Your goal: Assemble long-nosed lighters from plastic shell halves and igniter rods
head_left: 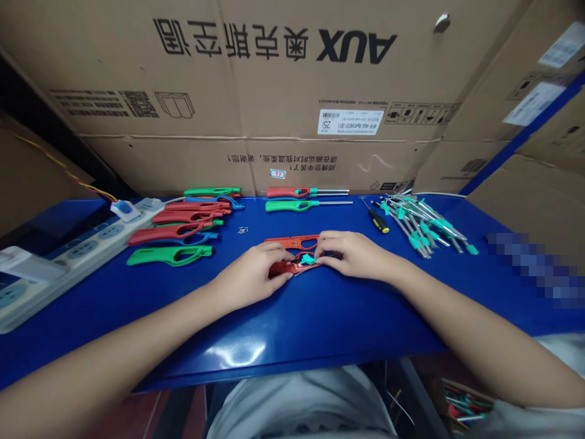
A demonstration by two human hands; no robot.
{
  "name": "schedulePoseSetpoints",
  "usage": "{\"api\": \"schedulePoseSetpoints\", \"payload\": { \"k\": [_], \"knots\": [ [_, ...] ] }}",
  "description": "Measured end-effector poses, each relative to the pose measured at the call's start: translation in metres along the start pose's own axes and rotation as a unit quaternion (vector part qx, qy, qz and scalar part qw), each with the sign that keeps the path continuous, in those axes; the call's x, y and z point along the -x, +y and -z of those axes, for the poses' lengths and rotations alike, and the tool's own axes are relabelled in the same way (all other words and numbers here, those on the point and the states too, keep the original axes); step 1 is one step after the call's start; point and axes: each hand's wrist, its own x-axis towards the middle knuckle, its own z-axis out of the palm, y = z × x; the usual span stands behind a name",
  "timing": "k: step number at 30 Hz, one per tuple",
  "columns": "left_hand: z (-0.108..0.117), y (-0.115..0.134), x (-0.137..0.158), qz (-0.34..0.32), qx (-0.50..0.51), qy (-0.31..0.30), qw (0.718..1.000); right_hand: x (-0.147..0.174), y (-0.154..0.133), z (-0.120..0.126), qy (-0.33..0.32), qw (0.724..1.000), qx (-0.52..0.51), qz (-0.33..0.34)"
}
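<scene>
A red lighter shell half (294,268) lies open side up at the middle of the table, with a teal plastic part (308,259) and thin wires in it. My left hand (260,268) is closed on its left end, thumb at the near edge. From the right, my right hand (351,255) pinches the teal part near the shell's right end. The fingers partly hide both pieces. Just behind them rests another orange-red shell half (295,243); the right fingertips overlap its end.
Several coloured lighter handles (171,255) lie at left beside a power strip (80,249). Two lighters with metal tubes (308,206) lie behind my hands. A screwdriver (378,221) and a pile of metal tubes (423,225) are at right. Cardboard (205,122) stands along the back.
</scene>
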Motion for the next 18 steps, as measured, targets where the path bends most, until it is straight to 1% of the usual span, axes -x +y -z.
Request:
{"api": "schedulePoseSetpoints", "payload": {
  "k": [4, 12, 18],
  "knots": [
    [-0.001, -0.002, 0.0, 0.01, 0.007, 0.004, 1.0, -0.002, 0.004, -0.007, 0.012, 0.999, -0.05, 0.014],
    [0.0, -0.003, -0.001, 0.024, 0.012, -0.001, 1.0, -0.003, 0.007, -0.011, 0.025, 0.997, -0.055, 0.054],
    [0.0, -0.002, -0.002, 0.043, 0.022, -0.007, 0.999, -0.004, 0.009, -0.015, 0.035, 0.994, -0.088, 0.063]
  ]
}}
